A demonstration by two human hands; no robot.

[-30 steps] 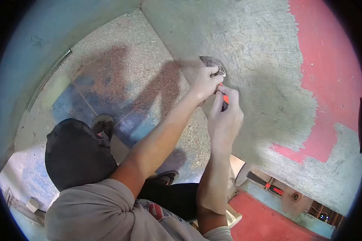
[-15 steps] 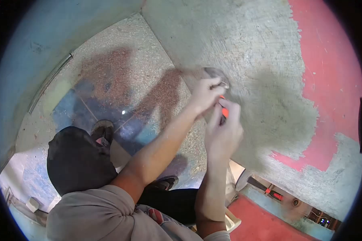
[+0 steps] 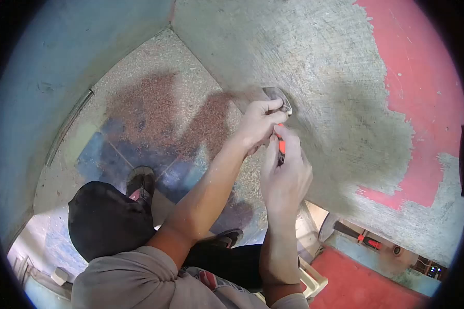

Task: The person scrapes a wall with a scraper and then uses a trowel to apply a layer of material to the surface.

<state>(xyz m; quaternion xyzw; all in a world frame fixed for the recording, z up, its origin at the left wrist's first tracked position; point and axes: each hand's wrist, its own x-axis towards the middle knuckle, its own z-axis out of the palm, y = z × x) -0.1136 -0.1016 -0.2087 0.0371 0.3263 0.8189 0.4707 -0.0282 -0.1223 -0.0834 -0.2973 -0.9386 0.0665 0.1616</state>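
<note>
My left hand (image 3: 260, 123) is closed round a dark, roundish tool head (image 3: 277, 99) with a pale rim, close to the scraped grey-green wall (image 3: 335, 62). Just below it, my right hand (image 3: 286, 172) wraps round an orange and black handle (image 3: 281, 145) whose upper end reaches my left hand. Whether handle and tool head are one piece cannot be made out. Pink paint (image 3: 412, 72) with a ragged edge covers the wall's right part.
Reddish debris (image 3: 149, 113) lies over the speckled floor and blue tiles (image 3: 100, 154). A metal strip (image 3: 69, 126) runs along the left wall. At the lower right are a round disc (image 3: 329, 226), a red-and-black tool (image 3: 366, 240) and a pale plastic stool (image 3: 314, 280).
The view has shifted slightly, so wall, floor and body sit a little differently. My right hand has moved slightly left and down, and both hands look less blurred.
</note>
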